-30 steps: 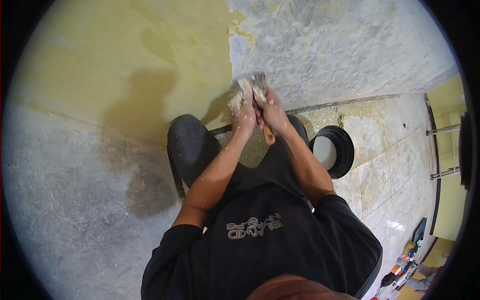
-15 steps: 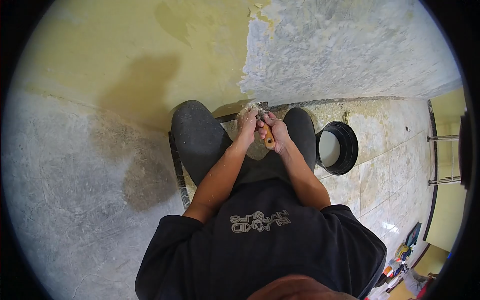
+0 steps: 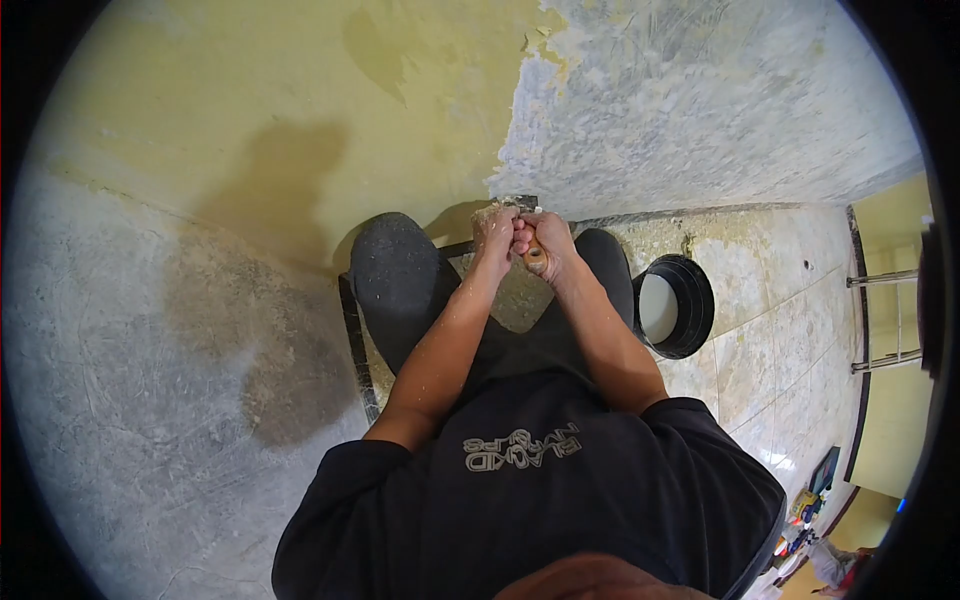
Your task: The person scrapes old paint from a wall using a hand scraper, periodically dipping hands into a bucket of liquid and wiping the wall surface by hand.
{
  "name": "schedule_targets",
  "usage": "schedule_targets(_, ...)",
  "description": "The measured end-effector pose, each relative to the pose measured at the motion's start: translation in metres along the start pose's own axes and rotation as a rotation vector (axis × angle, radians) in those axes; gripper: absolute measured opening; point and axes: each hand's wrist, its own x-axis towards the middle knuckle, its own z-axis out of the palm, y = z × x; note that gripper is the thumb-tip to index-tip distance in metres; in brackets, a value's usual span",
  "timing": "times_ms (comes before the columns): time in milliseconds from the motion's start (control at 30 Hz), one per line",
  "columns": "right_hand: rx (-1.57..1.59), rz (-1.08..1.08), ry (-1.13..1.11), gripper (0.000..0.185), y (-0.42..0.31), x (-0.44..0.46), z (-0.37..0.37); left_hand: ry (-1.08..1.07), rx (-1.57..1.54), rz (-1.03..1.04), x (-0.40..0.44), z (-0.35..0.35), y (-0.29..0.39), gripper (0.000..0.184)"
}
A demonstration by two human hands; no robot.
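Judging by the surfaces, the work looks partway along: the right-hand stretch of the rough grey-white wall [image 3: 700, 110] shows mostly bare, with faint yellowish traces, while the left-hand stretch carries a broad coat of dull yellow paint [image 3: 430, 100]. A ragged whitish edge [image 3: 527, 110] divides the two and runs down toward the hands. There, low between the knees and near the foot of the wall, is the scraper with an orange-brown wooden handle and dark blade [image 3: 537, 261]. The right hand [image 3: 554, 240] is closed around its handle, whose holed end points back toward the body. The left hand [image 3: 490, 235], flecked with pale crumbs, bears in beside the blade with bent fingers; whether it grips the tool cannot be told. Both forearms reach forward and converge, elbows apart. Just beside the right knee stands a round black plastic bucket [image 3: 699, 300] holding whitish liquid [image 3: 657, 308].
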Motion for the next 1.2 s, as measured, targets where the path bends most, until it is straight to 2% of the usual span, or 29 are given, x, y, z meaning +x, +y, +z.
schedule_targets(100, -0.089, 0.050, 0.012, 0.019, 0.001, 0.003, -0.008, -0.066, -0.014, -0.011, 0.018, -0.010, -0.014, 0.013)
schedule_targets(133, -0.091, 0.045, 0.007, 0.019, 0.003, -0.009, -0.001, -0.069, -0.013, -0.004, -0.002, -0.005, -0.008, 0.013)
schedule_targets(200, -0.297, -0.194, 0.014, 0.016, 0.008, -0.033, 0.010, -0.014, 0.177, 0.214, -0.036, 0.006, 0.004, 0.017)
schedule_targets(233, -0.298, -0.188, 0.020, 0.016, 0.011, -0.036, 0.005, -0.012, 0.174, 0.207, -0.033, 0.003, -0.003, 0.017)
schedule_targets(300, -0.525, -0.240, -0.072, 0.013, 0.014, -0.032, -0.011, -0.053, 0.182, 0.265, -0.018, -0.007, -0.019, 0.020)
schedule_targets(333, -0.664, -0.341, -0.133, 0.019, 0.017, -0.018, -0.024, -0.075, 0.148, 0.273, -0.013, -0.010, -0.023, 0.025)
schedule_targets(367, -0.671, -0.337, -0.137, 0.019, 0.021, -0.007, -0.038, -0.070, 0.141, 0.276, -0.003, -0.008, -0.029, 0.025)
schedule_targets(433, -0.953, -0.720, 0.067, 0.022, 0.023, -0.001, -0.038, 0.103, 0.194, 0.674, 0.014, 0.007, -0.039, 0.029)
schedule_targets(467, -0.866, -0.822, 0.077, 0.025, 0.025, 0.003, -0.035, 0.139, 0.164, 0.541, 0.014, 0.012, -0.039, 0.035)
schedule_targets(500, -0.872, -0.819, 0.076, 0.025, 0.025, 0.009, -0.034, 0.142, 0.159, 0.539, 0.014, 0.013, -0.037, 0.035)
schedule_targets(567, -0.905, -1.036, 0.130, 0.026, 0.025, 0.024, -0.031, 0.129, 0.158, 0.581, 0.015, 0.017, -0.029, 0.035)
schedule_targets(633, -0.894, -1.051, 0.187, 0.030, 0.031, 0.030, -0.032, 0.118, 0.164, 0.613, 0.024, 0.011, -0.031, 0.033)
schedule_targets(700, -0.988, -1.067, 0.280, 0.032, 0.034, 0.035, -0.033, 0.007, -0.058, 0.395, 0.027, 0.008, -0.031, 0.031)
schedule_targets(733, -0.897, -1.145, 0.231, 0.032, 0.037, 0.040, -0.032, 0.005, -0.132, 0.361, 0.027, 0.008, -0.031, 0.028)
schedule_targets(833, -1.045, -1.109, 0.300, 0.031, 0.034, 0.042, -0.030, 0.019, -0.144, 0.309, 0.028, 0.009, -0.019, 0.025)
schedule_targets(900, -0.967, -1.067, 0.298, 0.028, 0.033, 0.041, -0.026, 0.023, -0.100, 0.354, 0.019, 0.013, -0.012, 0.025)
schedule_targets(967, -0.915, -1.126, 0.265, 0.027, 0.037, 0.039, -0.025, 0.079, -0.133, 0.279, 0.011, 0.015, -0.008, 0.026)
schedule_targets(1033, -0.869, -1.080, 0.271, 0.028, 0.043, 0.037, -0.028, 0.041, -0.091, 0.309, 0.032, -0.002, -0.027, 0.026)
schedule_targets(1100, -0.915, -1.072, 0.262, 0.027, 0.035, 0.048, -0.024, 0.230, 0.619, 0.607, 0.041, -0.004, -0.018, 0.034)
schedule_targets(1133, -0.782, -1.107, 0.214, 0.025, 0.034, 0.050, -0.015, 0.144, 0.152, 0.441, 0.018, 0.013, -0.004, 0.042)
schedule_targets(1167, -0.783, -1.109, 0.213, 0.025, 0.027, 0.052, -0.010, 0.142, 0.151, 0.443, 0.036, 0.009, -0.004, 0.042)
schedule_targets(1200, -0.778, -1.094, 0.173, 0.023, 0.029, 0.048, -0.010, 0.145, 0.401, 0.466, 0.039, 0.001, -0.001, 0.044)
